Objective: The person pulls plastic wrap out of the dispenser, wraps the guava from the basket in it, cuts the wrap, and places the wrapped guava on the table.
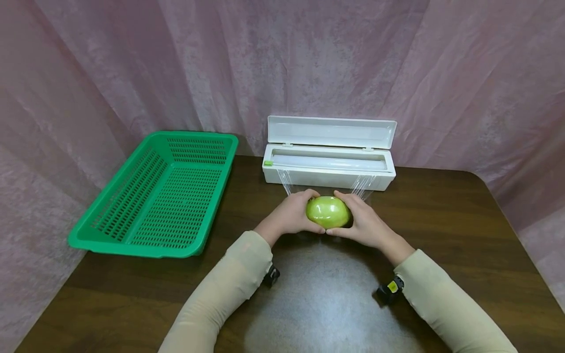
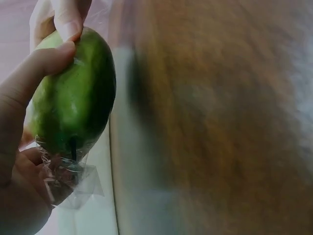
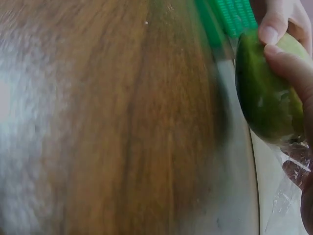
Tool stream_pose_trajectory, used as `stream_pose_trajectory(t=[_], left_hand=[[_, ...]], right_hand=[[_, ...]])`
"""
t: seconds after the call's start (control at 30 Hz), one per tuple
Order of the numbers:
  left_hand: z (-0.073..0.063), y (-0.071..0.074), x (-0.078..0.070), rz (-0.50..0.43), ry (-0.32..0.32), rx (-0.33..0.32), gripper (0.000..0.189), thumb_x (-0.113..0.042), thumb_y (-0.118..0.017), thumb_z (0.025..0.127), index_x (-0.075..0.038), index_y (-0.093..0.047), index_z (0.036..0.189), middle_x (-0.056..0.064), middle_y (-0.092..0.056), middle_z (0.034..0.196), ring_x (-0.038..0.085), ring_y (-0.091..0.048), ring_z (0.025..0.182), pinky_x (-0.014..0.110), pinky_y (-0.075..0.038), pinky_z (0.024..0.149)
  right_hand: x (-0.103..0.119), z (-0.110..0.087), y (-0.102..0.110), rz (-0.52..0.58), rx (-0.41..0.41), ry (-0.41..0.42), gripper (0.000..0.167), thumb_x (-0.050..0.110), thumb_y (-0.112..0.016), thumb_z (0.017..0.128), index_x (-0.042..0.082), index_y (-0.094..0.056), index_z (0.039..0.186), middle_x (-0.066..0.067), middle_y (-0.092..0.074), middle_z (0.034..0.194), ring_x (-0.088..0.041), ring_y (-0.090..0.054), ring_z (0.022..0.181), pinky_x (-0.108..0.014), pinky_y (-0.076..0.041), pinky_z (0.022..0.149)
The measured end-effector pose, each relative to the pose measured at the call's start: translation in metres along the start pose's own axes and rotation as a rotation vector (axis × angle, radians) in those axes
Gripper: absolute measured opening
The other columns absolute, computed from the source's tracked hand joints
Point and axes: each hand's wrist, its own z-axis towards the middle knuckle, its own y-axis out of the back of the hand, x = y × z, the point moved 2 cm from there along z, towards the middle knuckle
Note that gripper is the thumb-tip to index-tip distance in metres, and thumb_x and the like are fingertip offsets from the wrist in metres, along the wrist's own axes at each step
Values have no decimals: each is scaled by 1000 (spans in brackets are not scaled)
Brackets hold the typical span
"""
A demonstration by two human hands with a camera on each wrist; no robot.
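A glossy green mango [image 1: 327, 212] is held between both hands, in front of the white cling film box. My left hand [image 1: 299, 214] grips its left side and my right hand [image 1: 363, 218] its right, with the thumbs meeting on the near face. Clear cling film [image 2: 78, 188] clings to the mango and bunches at its ends, where a short dark stem shows in the left wrist view. Stretched strands of film run from both hands back to the open cling film box [image 1: 326, 177]. The other fingers are partly hidden behind the mango.
The box's lid [image 1: 331, 131] stands raised, a film roll [image 1: 328, 162] lies inside, and a small green cutter slide [image 1: 268, 163] sits at its left front edge. A green plastic basket [image 1: 132, 251] stands at the left on the brown wooden table [image 1: 446, 215]. Pink curtains [image 1: 309, 59] hang behind.
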Motion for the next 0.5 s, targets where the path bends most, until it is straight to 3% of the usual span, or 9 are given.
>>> stream_pose_trajectory(t=[0.1, 0.3, 0.5], left_hand=[[0, 2, 0, -39, 8, 1, 83, -42, -85, 64, -9, -50, 132, 5, -61, 121, 16, -57, 102, 33, -49, 87], [1, 2, 3, -79, 10, 2, 83, -44, -83, 66, -9, -51, 134, 3, -60, 124, 13, -57, 102, 30, -48, 87], [1, 1, 5, -90, -6, 6, 81, -49, -76, 72, -11, -48, 137, 2, -61, 122, 12, -56, 98, 30, -48, 83]], right_hand=[[-1, 0, 1, 22, -2, -19, 105, 47, -79, 71, 8, -22, 150, -12, -47, 138, -28, -50, 121, -51, -44, 96], [-1, -1, 1, 0, 2, -42, 89, 52, -75, 74, 9, -37, 142, -13, -47, 137, -29, -50, 120, -50, -46, 93], [-2, -3, 1, -31, -20, -53, 85, 52, -71, 78, 10, -36, 143, -14, -47, 138, -30, -50, 119, -50, -46, 92]])
